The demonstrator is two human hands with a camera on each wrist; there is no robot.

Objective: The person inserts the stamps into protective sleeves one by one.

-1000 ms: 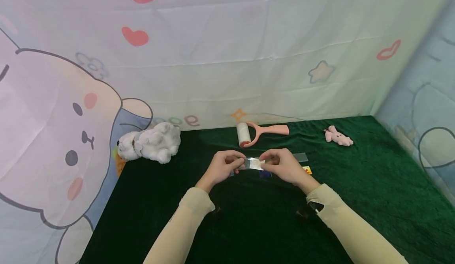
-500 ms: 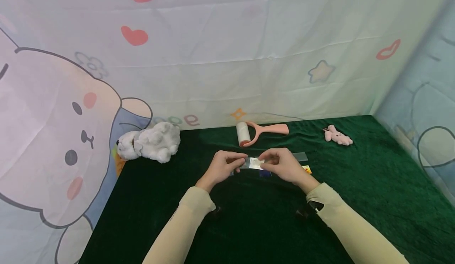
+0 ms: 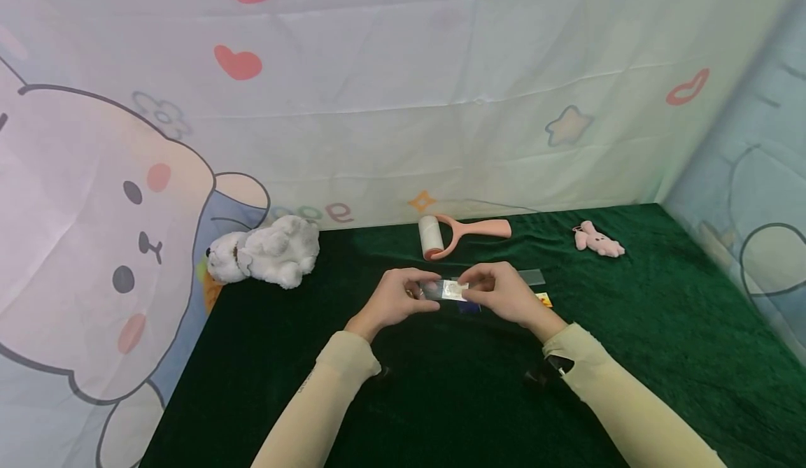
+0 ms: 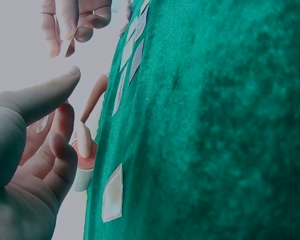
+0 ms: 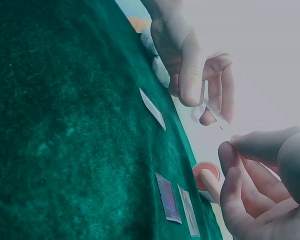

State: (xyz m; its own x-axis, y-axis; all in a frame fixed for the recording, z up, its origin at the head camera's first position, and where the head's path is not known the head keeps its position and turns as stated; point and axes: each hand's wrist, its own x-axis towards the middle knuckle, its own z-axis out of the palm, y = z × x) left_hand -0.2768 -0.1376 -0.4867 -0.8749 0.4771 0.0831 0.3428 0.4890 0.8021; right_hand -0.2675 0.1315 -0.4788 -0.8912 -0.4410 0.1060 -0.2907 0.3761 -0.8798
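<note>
In the head view my right hand (image 3: 500,293) pinches a small clear plastic packet (image 3: 453,290) with a whitish printed patch, between thumb and fingertips at its right end. My left hand (image 3: 399,296) is at the packet's left end, its thumb spread away from the fingers. From the left wrist, that thumb (image 4: 50,97) stands apart from the loosely bent fingers. The packet's free end reaches in between them in the right wrist view. Below the hands, a dark blue packet (image 3: 469,308) lies on the green cloth.
A pink-handled lint roller (image 3: 485,229) lies behind the hands. To the right are a clear strip (image 3: 532,278), a yellow-red packet (image 3: 544,301) and a pink plush toy (image 3: 598,240). A white plush dog (image 3: 271,251) lies at the left edge. A pale flat packet (image 4: 113,195) rests nearby.
My left thumb and fingers have parted from their pinch on the packet's left end, uncovering more of its clear part. The right hand keeps its grip, nearly still.
</note>
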